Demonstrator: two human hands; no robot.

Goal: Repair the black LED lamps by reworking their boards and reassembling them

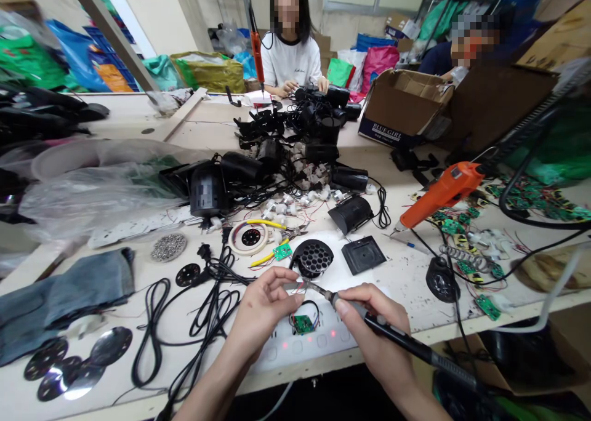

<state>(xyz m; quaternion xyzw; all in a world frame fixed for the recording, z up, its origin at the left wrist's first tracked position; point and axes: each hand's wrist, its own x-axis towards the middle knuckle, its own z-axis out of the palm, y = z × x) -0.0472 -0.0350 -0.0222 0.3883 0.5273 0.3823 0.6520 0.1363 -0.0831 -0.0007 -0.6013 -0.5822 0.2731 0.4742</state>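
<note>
My right hand (376, 322) grips a soldering iron (364, 315) by its dark handle, the metal tip pointing left toward my left fingertips. My left hand (265, 301) is closed in a pinch beside that tip. Thin red wire shows near the pinch, but what exactly the fingers hold is too small to tell. Just below lies a small green circuit board (303, 324) with thin wires looping up from it. Beyond my hands sit a black honeycomb grille (314, 258) and a black square part (363, 255). A second green board (282, 251) rests near yellow-handled cutters (265, 258).
An orange electric screwdriver (441, 193) hangs at the right. Black cables (215, 310) coil left of my hands, near black discs (111, 345) and a blue cloth (64, 298). Black housings (207, 190) heap in the middle. A co-worker (293, 58) sits opposite; another person is behind a cardboard box (401, 107).
</note>
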